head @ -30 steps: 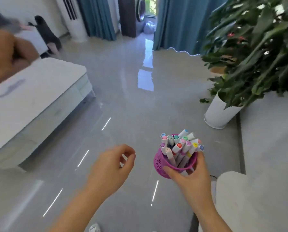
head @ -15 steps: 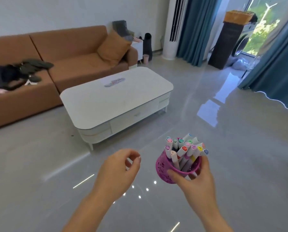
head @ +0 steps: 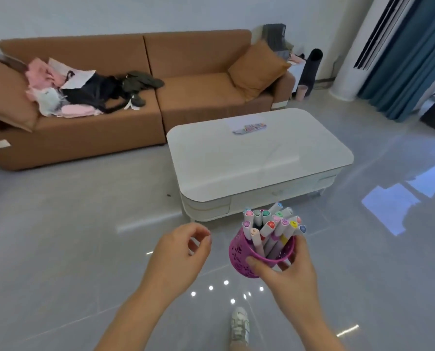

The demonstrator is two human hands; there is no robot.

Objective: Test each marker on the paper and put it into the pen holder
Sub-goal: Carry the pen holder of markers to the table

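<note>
My right hand [head: 288,279] grips a purple openwork pen holder [head: 241,254] from below and behind, held in the air over the floor. Several white markers [head: 272,228] with coloured caps stand upright in it. To its left my left hand [head: 178,254] hangs with loosely curled fingers and holds nothing. A sheet of paper [head: 246,122] with coloured strokes lies far off on the back part of the white coffee table [head: 249,173].
A brown sofa [head: 135,97] with a heap of clothes [head: 79,89] stands behind the table. Blue curtains [head: 413,59] and a white floor-standing unit [head: 355,54] are at the right. My shoe [head: 239,325] shows on the glossy grey floor below the holder.
The view has swung left, from plant and curtains to the sofa and table, which now lie ahead. Both hands keep the same pose, the holder still in my right hand.
</note>
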